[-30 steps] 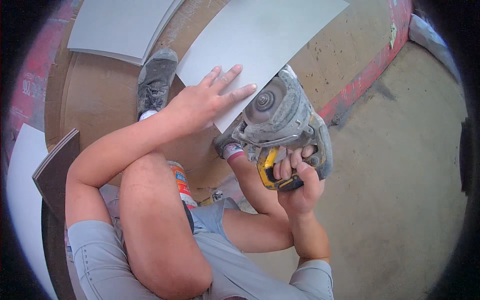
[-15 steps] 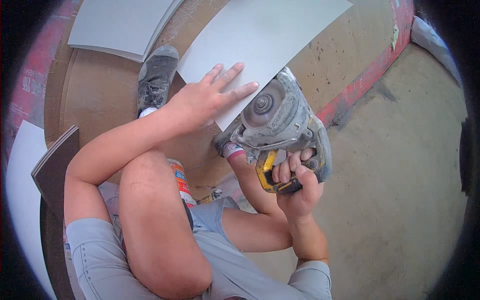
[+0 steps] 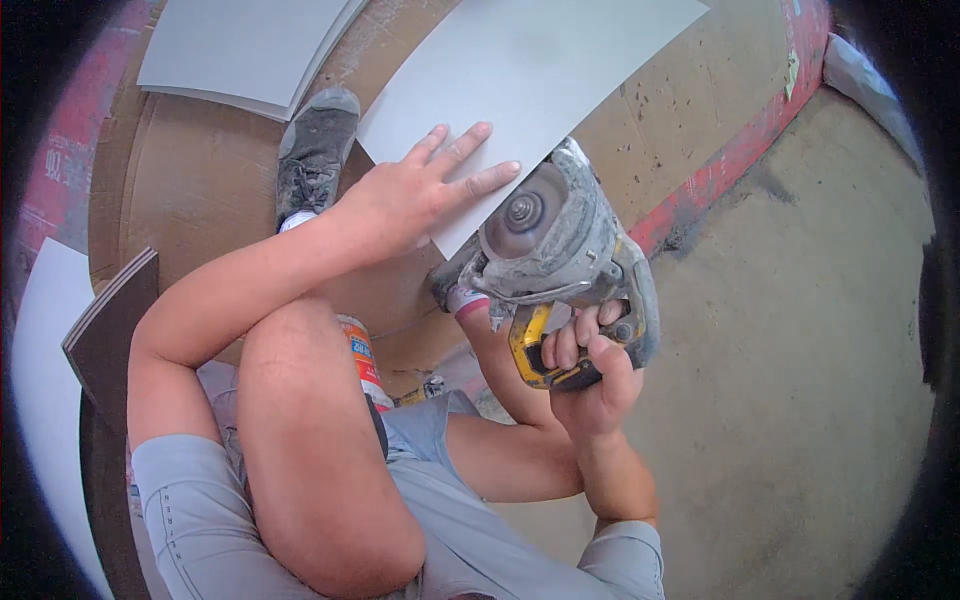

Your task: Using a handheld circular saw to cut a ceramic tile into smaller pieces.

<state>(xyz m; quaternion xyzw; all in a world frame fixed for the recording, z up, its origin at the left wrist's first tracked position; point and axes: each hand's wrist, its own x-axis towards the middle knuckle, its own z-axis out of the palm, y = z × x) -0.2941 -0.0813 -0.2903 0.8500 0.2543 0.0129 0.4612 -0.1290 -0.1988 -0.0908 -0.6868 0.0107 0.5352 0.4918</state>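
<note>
A large white tile slants across the cardboard in front of me. My left hand lies on its near corner, fingers spread and pressing flat. In my right hand is a dust-caked circular saw, its yellow and black handle wrapped by my fingers. The saw's round blade sits along the tile's right edge, close to my left fingertips. Its face looks smeared, and the guard hides part of its rim.
Brown cardboard lies under the tile and my shoes. More white tiles are stacked at the far left, dark-backed panels lean at the left. A red and white tub stands between my legs. Bare concrete floor spreads right.
The saw has shifted very slightly toward me and to the left along the tile's edge. My left hand stays pressed on the tile.
</note>
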